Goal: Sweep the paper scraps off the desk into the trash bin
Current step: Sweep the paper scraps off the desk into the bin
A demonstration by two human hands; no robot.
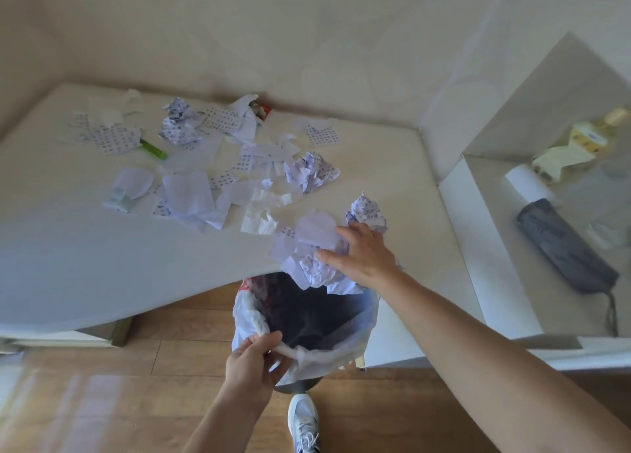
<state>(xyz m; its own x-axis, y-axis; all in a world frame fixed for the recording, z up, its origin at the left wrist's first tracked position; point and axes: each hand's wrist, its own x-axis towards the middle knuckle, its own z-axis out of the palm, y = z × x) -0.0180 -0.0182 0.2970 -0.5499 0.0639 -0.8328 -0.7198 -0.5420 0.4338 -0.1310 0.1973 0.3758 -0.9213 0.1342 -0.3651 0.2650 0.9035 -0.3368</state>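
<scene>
A dark trash bin (307, 312) lined with a white plastic bag stands on the floor against the white desk's front edge (136, 282). My left hand (254, 367) pinches the near rim of the bag. My right hand (365, 251) lies flat with spread fingers on a pile of crumpled and torn paper scraps (314, 247) at the desk edge, and some of them hang over the bin's mouth. Several more scraps (191, 166) and a crumpled ball (312, 171) are scattered across the middle and back of the desk.
A green pen-like object (153, 149) and a red-green wrapper (262, 110) lie among the scraps. A lower shelf at right holds a folded dark umbrella (563, 247), a paper roll (527, 183) and a yellow bottle (594, 135). My white shoe (303, 422) stands on the wood floor.
</scene>
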